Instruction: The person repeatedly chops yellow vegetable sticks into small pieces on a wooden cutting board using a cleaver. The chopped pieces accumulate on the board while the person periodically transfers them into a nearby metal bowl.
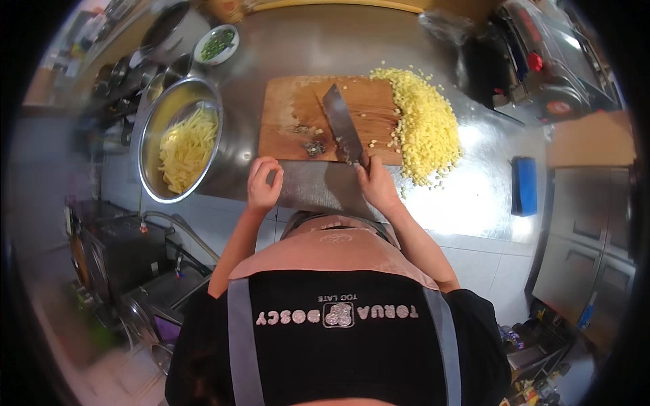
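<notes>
My right hand (377, 183) grips the dark handle of a cleaver (343, 120) near the front edge of a wooden cutting board (289, 101). The wide blade slants away and to the left over the board, with small bits stuck near its heel. My left hand (264, 183) is loosely curled at the board's front left corner, with nothing visible in it. A dark scrap pile (314, 147) and a few pale cubes lie left of the blade. Along the board's right side spreads a large heap of yellow diced vegetable (426, 127), probably potato, partly over the edge.
A steel bowl (217, 152) of yellow strips (189, 147) stands left on the steel worktop (304, 40). Behind it are a white bowl (197, 57) of chopped greens (218, 43) and a large pot (170, 35). A machine (548, 66) and a blue object (525, 186) occupy the right.
</notes>
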A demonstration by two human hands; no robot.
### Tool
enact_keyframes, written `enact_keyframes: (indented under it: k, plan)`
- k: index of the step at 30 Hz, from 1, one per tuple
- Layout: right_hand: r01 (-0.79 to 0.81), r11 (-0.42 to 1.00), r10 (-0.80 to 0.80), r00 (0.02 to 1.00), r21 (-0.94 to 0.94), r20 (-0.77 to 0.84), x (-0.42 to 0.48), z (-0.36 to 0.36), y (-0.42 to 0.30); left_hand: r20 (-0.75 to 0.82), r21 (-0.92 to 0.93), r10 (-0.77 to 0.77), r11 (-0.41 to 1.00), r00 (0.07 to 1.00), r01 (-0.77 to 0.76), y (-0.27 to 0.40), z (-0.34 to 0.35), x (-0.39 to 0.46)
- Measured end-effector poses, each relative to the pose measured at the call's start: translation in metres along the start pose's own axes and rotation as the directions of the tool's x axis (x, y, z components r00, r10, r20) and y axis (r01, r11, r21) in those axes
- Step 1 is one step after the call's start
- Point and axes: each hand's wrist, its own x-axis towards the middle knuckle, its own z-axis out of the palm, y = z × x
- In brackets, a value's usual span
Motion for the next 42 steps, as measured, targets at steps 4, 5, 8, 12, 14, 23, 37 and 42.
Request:
enact_keyframes:
  k: [4,5,8,12,14,23,37,42]
  plan:
    - [-0.043,0.999,0.045,0.998,0.032,-0.041,-0.003,-0.029,0.022,0.024,0.03,-0.035,0.999,0.999,0.035,0.012,0.003,-0.012]
    - [0.004,1.0,-0.001,0.995,0.024,-0.097,-0.001,-0.042,0.031,0.024,0.035,-0.047,0.998,0.999,0.046,0.013,0.006,-0.013]
    - [-0.011,0.998,-0.001,0.98,-0.057,-0.2,0.004,-0.08,0.066,0.041,0.001,-0.051,0.999,0.998,0.051,0.018,0.017,-0.013]
    - [-0.052,0.984,0.005,0.965,-0.171,-0.261,0.007,-0.121,0.069,0.043,-0.044,-0.023,0.999,0.999,0.025,0.018,0.026,-0.011]
    - [-0.055,0.975,-0.013,0.953,-0.214,-0.304,0.008,-0.124,0.065,0.045,-0.02,0.017,1.0,0.999,-0.016,0.009,0.026,-0.006]
    - [0.023,0.988,-0.062,0.964,-0.152,-0.257,0.043,-0.072,-0.008,0.107,0.409,-0.27,0.889,0.957,0.205,-0.075,0.029,0.07]
    - [-0.189,0.982,0.175,0.946,-0.023,-0.273,0.079,-0.066,0.021,0.423,0.219,-0.161,0.973,0.892,0.071,-0.068,0.063,0.129]
    - [-0.221,0.518,0.417,0.909,0.827,-0.018,0.052,-0.111,0.034,0.538,-0.259,-0.131,0.915,0.833,0.311,-0.015,0.161,0.172]
